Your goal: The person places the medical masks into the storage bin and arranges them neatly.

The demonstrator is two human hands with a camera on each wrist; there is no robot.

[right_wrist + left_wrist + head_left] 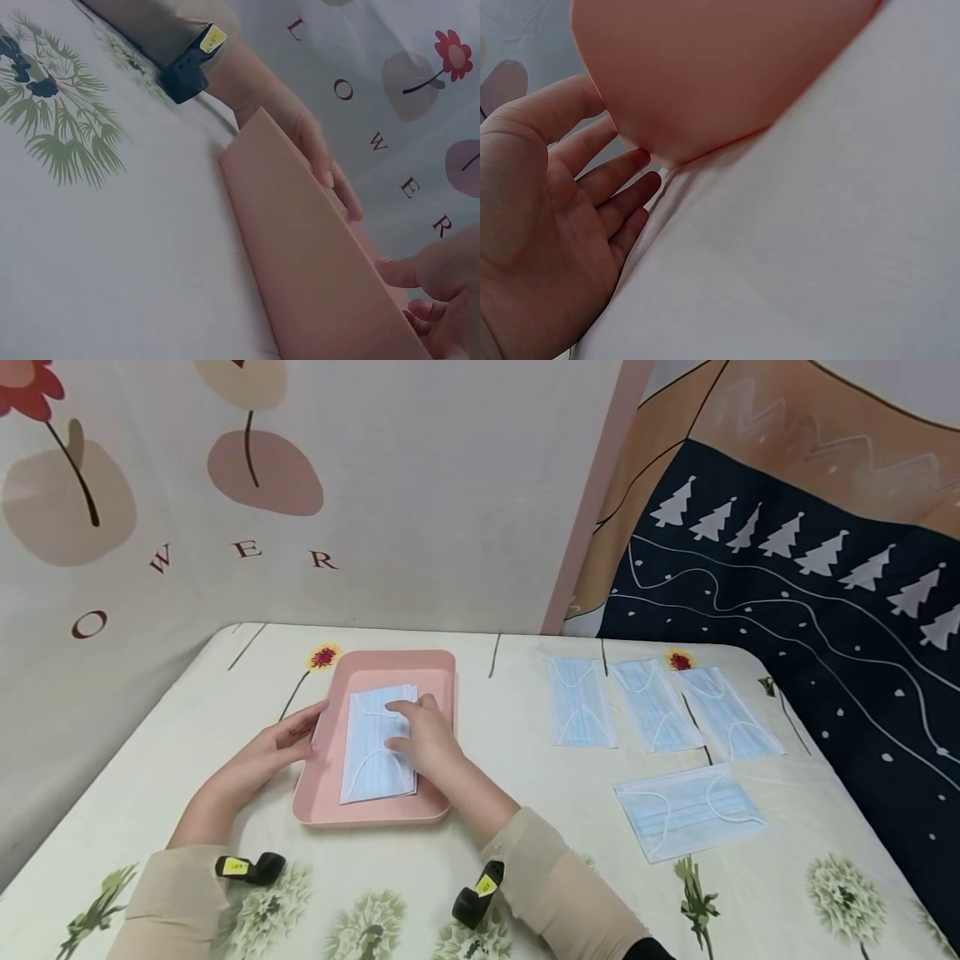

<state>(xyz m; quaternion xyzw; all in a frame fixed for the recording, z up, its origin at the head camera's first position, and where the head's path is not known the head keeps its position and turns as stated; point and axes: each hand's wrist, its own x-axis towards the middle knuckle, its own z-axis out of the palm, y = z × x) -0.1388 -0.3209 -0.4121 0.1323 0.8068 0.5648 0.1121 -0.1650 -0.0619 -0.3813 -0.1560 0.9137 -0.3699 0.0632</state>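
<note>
As the head view showed it, a pleated blue mask (pixel 367 768) lay inside the pink tray (pixel 318 789), its long axis running nearly along the tray's own; doubled edges suggested more than one layer. The right hand (pixel 431 739) was the nearer one, reaching in over the tray's right rim, so the mask lay to the left of that grip and partly beneath it. Its thumb and forefinger stood apart over the mask — a loose grip, with no pinch to be seen. The left hand (pixel 262 760) was spread at the tray's left rim, touching it and holding no mask. Right of the tray, on the worktop (pixel 517 868), lay three masks in a row (pixel 651 706), with a sideways mask (pixel 690 814) nearer the person.

In the left wrist view, the relaxed fingers rested against the tray's corner, not closed round it; the tray's wall hid whatever lay inside.

From the right wrist, that same wall stood in the way of the mask — the right hand was at the tray's rim, forefinger or thumb extended, other fingers bent, while the left hand appeared across the tray. Beyond the tray hung a lettered backdrop.
</note>
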